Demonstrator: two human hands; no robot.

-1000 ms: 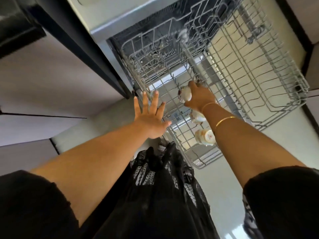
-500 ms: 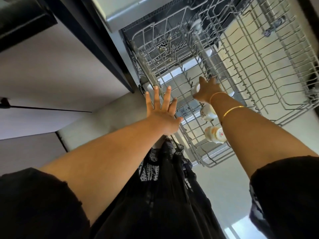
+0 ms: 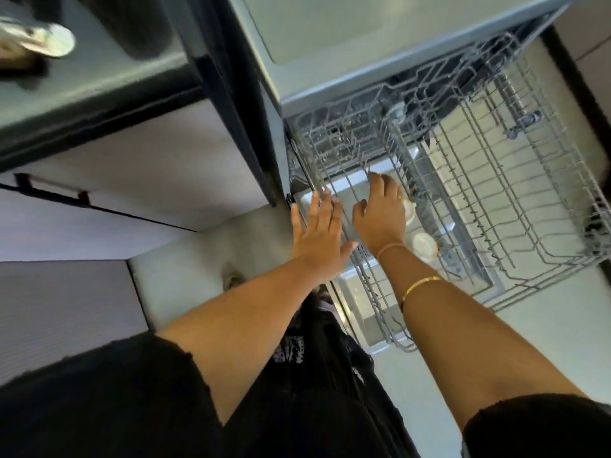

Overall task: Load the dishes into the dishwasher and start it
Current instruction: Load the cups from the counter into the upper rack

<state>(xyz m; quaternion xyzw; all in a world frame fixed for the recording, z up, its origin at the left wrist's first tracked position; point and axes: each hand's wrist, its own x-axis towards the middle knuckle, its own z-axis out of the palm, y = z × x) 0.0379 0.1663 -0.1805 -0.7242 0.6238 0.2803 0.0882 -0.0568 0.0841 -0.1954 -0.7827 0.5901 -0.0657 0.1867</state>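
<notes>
Rack (image 3: pixel 479 180) holds 2 white cups (image 3: pixel 425 244); right hand (image 3: pixel 380 214) beside them.

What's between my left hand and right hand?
Head view: only the rack's grey side wires run between the left hand and right hand; no dish there.

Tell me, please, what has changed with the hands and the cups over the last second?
The right hand has set its white cup down in the rack, beyond the second cup, and seems to have let go; its fingers now lie left of it. The left hand has drawn nearer the right. Unchanged: left hand open and spread at the rack's left edge; second cup in place.
</notes>
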